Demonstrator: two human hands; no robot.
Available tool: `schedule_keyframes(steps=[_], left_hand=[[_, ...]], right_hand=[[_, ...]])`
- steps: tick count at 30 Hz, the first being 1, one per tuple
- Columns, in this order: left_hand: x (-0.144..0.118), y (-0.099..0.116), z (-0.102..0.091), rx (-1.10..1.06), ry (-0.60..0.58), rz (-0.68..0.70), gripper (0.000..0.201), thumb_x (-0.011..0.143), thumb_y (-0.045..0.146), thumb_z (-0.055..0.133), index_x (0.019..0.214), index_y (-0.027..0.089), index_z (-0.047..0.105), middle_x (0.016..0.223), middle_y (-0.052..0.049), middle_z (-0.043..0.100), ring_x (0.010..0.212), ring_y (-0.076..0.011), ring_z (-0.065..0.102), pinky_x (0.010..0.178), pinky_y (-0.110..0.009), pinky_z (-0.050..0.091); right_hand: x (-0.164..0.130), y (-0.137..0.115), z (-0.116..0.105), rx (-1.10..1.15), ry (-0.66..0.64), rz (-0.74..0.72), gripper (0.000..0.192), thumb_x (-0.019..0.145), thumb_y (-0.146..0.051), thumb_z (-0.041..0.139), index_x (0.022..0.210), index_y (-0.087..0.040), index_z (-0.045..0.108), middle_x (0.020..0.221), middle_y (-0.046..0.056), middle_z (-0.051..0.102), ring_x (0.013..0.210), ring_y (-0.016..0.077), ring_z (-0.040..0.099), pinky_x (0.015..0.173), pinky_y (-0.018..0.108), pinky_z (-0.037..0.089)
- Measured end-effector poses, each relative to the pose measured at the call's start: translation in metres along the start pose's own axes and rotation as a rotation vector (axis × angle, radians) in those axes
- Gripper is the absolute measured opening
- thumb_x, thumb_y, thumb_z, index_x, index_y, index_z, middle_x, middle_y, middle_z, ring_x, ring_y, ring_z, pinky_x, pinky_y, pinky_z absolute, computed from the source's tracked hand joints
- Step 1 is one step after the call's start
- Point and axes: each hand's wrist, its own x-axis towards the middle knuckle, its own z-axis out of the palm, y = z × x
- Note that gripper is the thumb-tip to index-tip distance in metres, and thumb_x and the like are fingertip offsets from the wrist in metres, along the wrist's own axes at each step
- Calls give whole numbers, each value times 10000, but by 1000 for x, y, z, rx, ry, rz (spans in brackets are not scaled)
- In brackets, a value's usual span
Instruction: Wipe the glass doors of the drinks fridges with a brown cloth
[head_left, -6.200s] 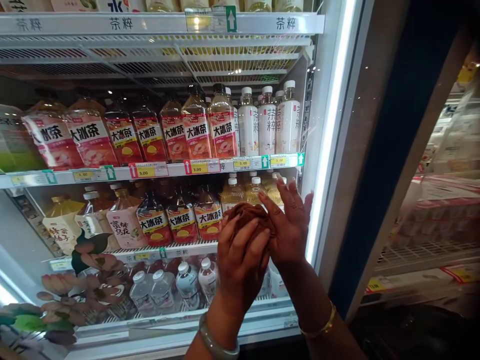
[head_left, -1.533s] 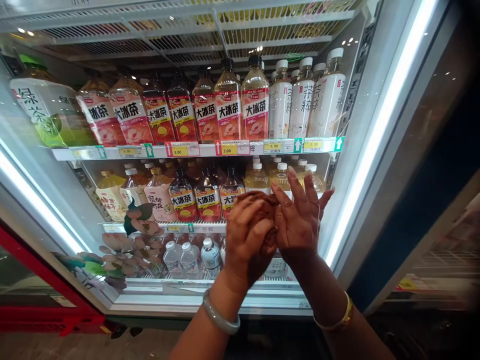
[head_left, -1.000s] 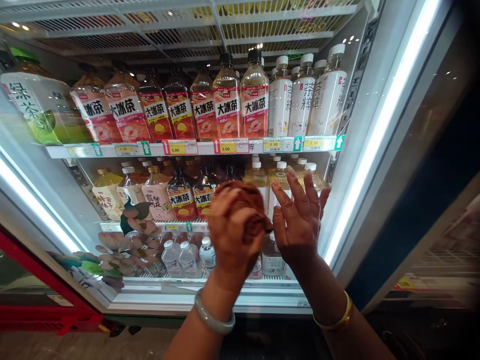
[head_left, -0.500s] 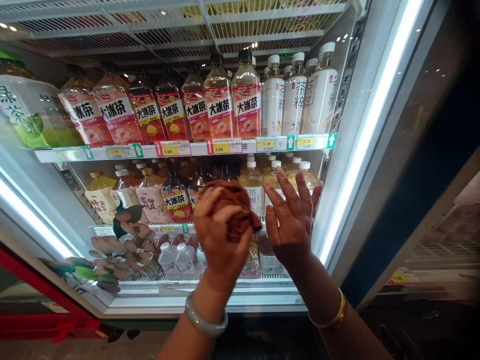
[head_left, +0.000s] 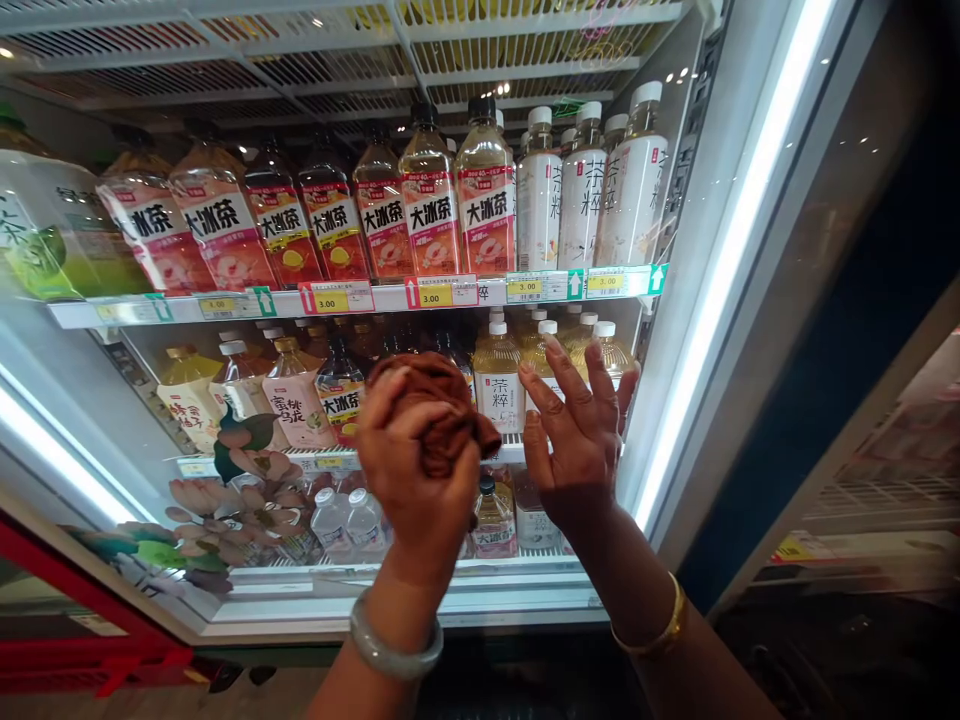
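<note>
Left hand (head_left: pixel 416 470) clamped on the bunched brown cloth (head_left: pixel 439 405), now slid leftward across the cooler's glass door (head_left: pixel 675 330), away from the right hand (head_left: pixel 577 440), flat and empty, fingers spread; wiping apparently moving left

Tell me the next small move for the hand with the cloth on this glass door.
Probably sweep the brown cloth on leftward across the glass door: the left hand bunches it against the pane, while the right hand rests open beside it.
</note>
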Motion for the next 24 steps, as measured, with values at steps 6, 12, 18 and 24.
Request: schedule_keyframes(steps=[6, 12, 18, 24], left_hand=[[-17, 22, 16, -165, -176, 185, 302, 831, 95, 723, 1086, 236, 643, 1363, -97, 615, 1385, -309, 565, 1181, -585, 480], [22, 4, -16, -12, 104, -77, 324, 854, 107, 717, 1139, 251, 658, 1429, -101, 599, 1386, -318, 558, 1219, -618, 415], [13, -18, -11, 91, 112, -13, 400, 780, 77, 747, 1134, 244, 666, 1445, -112, 575, 1399, -334, 539, 1218, -611, 412], [-13, 10, 14, -79, -150, 211, 345, 812, 99, 743, 1110, 240, 645, 1381, -100, 603, 1391, -311, 551, 1195, -567, 461]], right_hand=[[-1, 3, 0, 32, -3, -8, 495, 1004, -186, 451, 1465, -321, 572, 1607, 25, 529, 1608, 258, 307, 1339, 637, 80], [-1, 9, 0, -45, 21, 27, 744, 995, -243, 470, 1677, -260, 175, 1727, 88, 315, 1630, 306, 237, 1328, 668, 55], [-3, 9, 5, -115, -40, 81, 726, 1013, -298, 461, 1678, -264, 173, 1768, 90, 168, 1656, 324, 89, 1306, 705, 26], [-2, 8, 2, -94, -45, 64, 673, 1036, -314, 408, 1675, -273, 200, 1775, 90, 136, 1659, 313, 71, 1314, 678, 53]])
